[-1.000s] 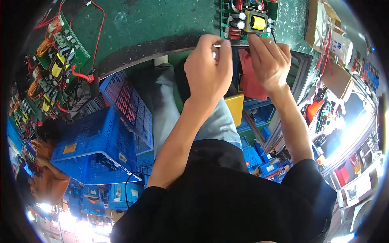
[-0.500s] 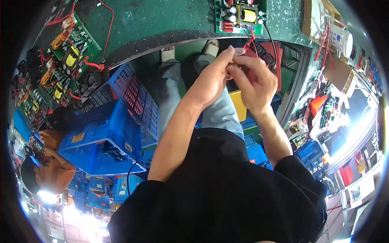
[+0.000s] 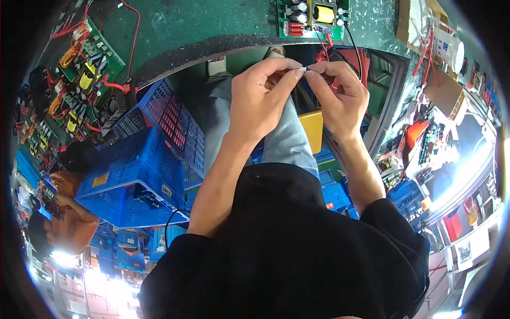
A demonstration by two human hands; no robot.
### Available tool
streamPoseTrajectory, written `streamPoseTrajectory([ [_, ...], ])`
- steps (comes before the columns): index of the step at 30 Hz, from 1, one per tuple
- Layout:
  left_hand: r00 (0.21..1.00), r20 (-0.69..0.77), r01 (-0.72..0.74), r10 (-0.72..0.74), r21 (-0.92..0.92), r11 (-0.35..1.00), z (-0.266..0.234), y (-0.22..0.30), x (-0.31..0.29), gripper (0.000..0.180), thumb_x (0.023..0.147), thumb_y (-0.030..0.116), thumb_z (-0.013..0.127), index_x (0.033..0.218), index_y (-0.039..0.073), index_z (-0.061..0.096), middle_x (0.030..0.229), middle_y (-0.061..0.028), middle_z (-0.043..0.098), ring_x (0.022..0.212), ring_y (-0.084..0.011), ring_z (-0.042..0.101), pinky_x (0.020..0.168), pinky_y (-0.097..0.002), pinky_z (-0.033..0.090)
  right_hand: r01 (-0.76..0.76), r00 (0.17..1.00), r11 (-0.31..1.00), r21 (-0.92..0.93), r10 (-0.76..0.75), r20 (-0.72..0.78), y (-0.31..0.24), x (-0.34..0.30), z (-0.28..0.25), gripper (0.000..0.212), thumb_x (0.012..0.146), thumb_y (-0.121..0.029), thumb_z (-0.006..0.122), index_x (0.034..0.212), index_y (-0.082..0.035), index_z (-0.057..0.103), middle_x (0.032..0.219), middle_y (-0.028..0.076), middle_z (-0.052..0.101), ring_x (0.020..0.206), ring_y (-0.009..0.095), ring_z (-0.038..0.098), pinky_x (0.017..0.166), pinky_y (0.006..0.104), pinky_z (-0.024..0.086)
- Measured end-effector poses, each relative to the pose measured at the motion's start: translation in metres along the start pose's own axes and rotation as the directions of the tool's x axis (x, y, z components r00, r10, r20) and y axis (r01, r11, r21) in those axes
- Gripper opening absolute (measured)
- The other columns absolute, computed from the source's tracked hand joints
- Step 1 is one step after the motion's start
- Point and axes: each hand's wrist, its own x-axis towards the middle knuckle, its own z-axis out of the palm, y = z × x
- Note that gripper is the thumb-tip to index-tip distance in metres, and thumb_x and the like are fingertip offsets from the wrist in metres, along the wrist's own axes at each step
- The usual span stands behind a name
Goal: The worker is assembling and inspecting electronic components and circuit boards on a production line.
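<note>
In front of my lap, just below the bench edge, my two hands meet at the fingertips. My left hand [image 3: 259, 101] pinches a small white piece [image 3: 304, 69] between thumb and forefinger; its exact kind is too small to tell. My right hand [image 3: 342, 98] is closed too, thumb against forefinger, right beside the white piece. What its fingertips hold, if anything, is hidden. Beyond them a green circuit board [image 3: 291, 32] with a yellow-wrapped transformer [image 3: 324, 14] lies at the bench edge. Red wires [image 3: 323, 55] and a black wire [image 3: 353, 42] hang from it near my right hand.
The green bench [image 3: 207, 24] curves across the top. Several wired boards [image 3: 87, 80] crowd its left side. Blue plastic crates [image 3: 122, 181] stand at my left, near another person in orange [image 3: 71, 228]. A cardboard box [image 3: 446, 95] and a yellow bin [image 3: 311, 130] are at right.
My hands were overlapped with their fingertips hidden. Now the left has turned and shifted left, the fingers face each other, and the white piece shows between them.
</note>
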Motion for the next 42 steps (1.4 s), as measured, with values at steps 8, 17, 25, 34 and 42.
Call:
streamPoseTrajectory([
  [8, 0.986, -0.154, -0.028, 0.063, 0.218, 0.976, 0.033, -0.009, 0.022, 0.034, 0.088, 0.029, 0.068, 0.092, -0.004, 0.066, 0.085, -0.0101, 0.069, 0.072, -0.0123, 0.064, 0.065, -0.0250, 0.049, 0.025, 0.957, 0.967, -0.253, -0.096, -0.274, 0.011, 0.033, -0.024, 0.011, 0.078, -0.006, 0.072, 0.089, -0.005, 0.072, 0.080, 0.005, 0.068, 0.066, 0.012, 0.061, 0.064, 0.0233, 0.049],
  [17, 0.915, -0.253, -0.100, 0.316, 0.614, 0.783, 0.043, -0.026, 0.049, 0.022, 0.080, 0.024, 0.067, 0.084, 0.002, 0.069, 0.070, -0.0126, 0.067, 0.062, -0.0284, 0.066, 0.061, -0.0357, 0.051, 0.561, 0.760, 0.578, -0.592, -0.644, 0.091, 0.055, 0.063, -0.024, 0.021, 0.068, 0.001, 0.076, 0.086, -0.006, 0.071, 0.079, 0.005, 0.065, 0.067, 0.018, 0.060, 0.061, 0.0283, 0.050],
  [25, 0.916, -0.231, -0.192, 0.329, 0.468, 0.863, 0.025, -0.036, 0.051, 0.019, 0.082, 0.017, 0.069, 0.086, -0.001, 0.068, 0.069, -0.0109, 0.068, 0.059, -0.0149, 0.065, 0.056, -0.0277, 0.048, 0.714, 0.623, 0.400, -0.575, -0.737, 0.261, 0.063, 0.075, -0.014, 0.027, 0.068, -0.002, 0.076, 0.094, -0.006, 0.069, 0.082, 0.004, 0.062, 0.068, 0.021, 0.058, 0.062, 0.0319, 0.047],
  [34, 0.924, -0.199, -0.217, 0.327, 0.431, 0.876, 0.022, -0.037, 0.052, 0.017, 0.082, 0.016, 0.069, 0.085, -0.001, 0.068, 0.065, -0.0093, 0.066, 0.055, -0.0125, 0.063, 0.055, -0.0260, 0.047, 0.753, 0.553, 0.259, -0.605, -0.748, 0.368, 0.061, 0.077, -0.015, 0.028, 0.068, -0.004, 0.076, 0.095, -0.007, 0.069, 0.082, 0.002, 0.062, 0.068, 0.019, 0.058, 0.061, 0.0315, 0.045],
  [42, 0.932, -0.192, -0.195, 0.307, 0.448, 0.872, 0.018, -0.037, 0.051, 0.016, 0.083, 0.015, 0.069, 0.085, -0.001, 0.068, 0.067, -0.0097, 0.067, 0.059, -0.0135, 0.065, 0.057, -0.0260, 0.048, 0.720, 0.563, 0.158, -0.676, -0.703, 0.434, 0.065, 0.065, -0.006, 0.026, 0.072, -0.009, 0.068, 0.098, -0.005, 0.068, 0.081, 0.000, 0.060, 0.067, 0.016, 0.057, 0.061, 0.0288, 0.043],
])
